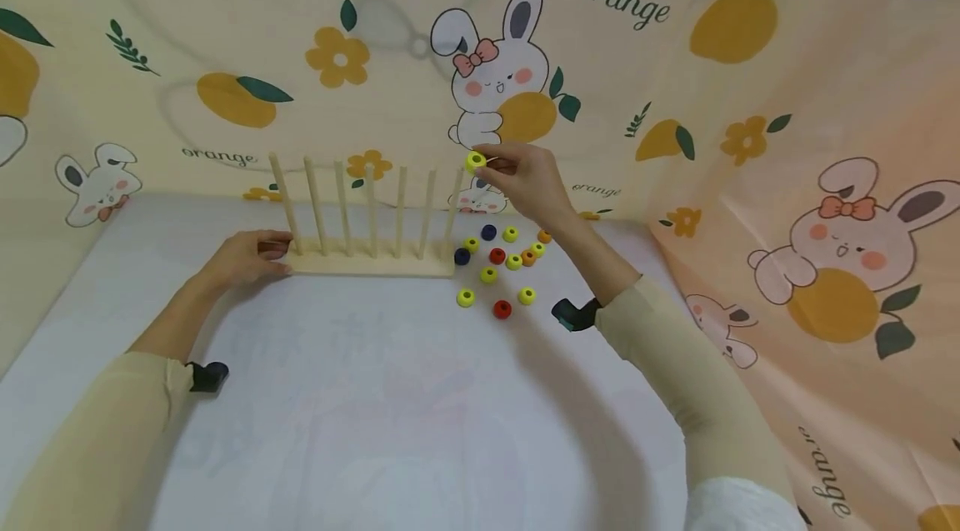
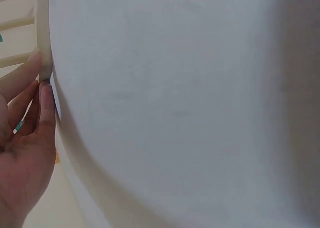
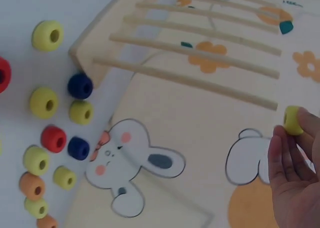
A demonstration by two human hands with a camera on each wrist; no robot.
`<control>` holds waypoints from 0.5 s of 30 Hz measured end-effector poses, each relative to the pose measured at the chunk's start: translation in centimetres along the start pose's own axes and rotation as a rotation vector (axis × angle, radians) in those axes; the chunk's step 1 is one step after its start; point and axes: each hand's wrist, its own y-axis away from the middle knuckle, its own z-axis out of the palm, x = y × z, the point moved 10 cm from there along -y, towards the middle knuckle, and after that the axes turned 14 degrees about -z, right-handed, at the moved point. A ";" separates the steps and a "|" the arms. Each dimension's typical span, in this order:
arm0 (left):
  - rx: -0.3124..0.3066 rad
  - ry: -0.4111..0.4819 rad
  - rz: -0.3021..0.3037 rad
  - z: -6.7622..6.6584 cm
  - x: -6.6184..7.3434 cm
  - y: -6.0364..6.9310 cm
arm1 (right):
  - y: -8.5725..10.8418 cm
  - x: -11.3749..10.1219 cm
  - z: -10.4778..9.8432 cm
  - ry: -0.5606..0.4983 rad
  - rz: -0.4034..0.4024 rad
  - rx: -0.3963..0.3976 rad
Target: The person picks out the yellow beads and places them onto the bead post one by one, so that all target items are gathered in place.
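A pale wooden base (image 1: 375,266) carries a row of several upright pegs (image 1: 371,214), all bare. At its left end the left hand (image 1: 243,260) holds the base's edge; the left wrist view shows the thumb and fingers of that hand (image 2: 30,143) at the base's corner (image 2: 45,62). The right hand (image 1: 528,181) pinches a yellow bead (image 1: 476,162) near the top of the rightmost peg (image 1: 454,206). In the right wrist view the yellow bead (image 3: 293,120) is just off that peg's tip, between the fingertips of the right hand (image 3: 297,163).
Loose beads lie right of the base: yellow (image 1: 489,274), red (image 1: 502,309), dark blue (image 1: 489,232) and orange (image 1: 528,257). All stand on a white table surface (image 1: 337,398). A printed cloth (image 1: 390,31) hangs behind and to the right.
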 end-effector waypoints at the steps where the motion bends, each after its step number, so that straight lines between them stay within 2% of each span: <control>1: -0.003 -0.003 -0.003 0.0 -0.1 0.1 | -0.2 -0.2 0.3 -0.008 -0.001 -0.007; 4: -0.006 -0.012 0.005 0.1 -0.3 0.3 | -0.9 -0.8 1.3 -0.024 -0.015 -0.027; 10: 0.001 -0.001 0.060 0.1 0.0 0.3 | -2.3 -2.1 2.5 -0.006 -0.053 -0.059; 15: 0.015 -0.024 0.064 0.0 0.3 0.1 | -3.5 -3.1 3.2 -0.002 -0.085 -0.084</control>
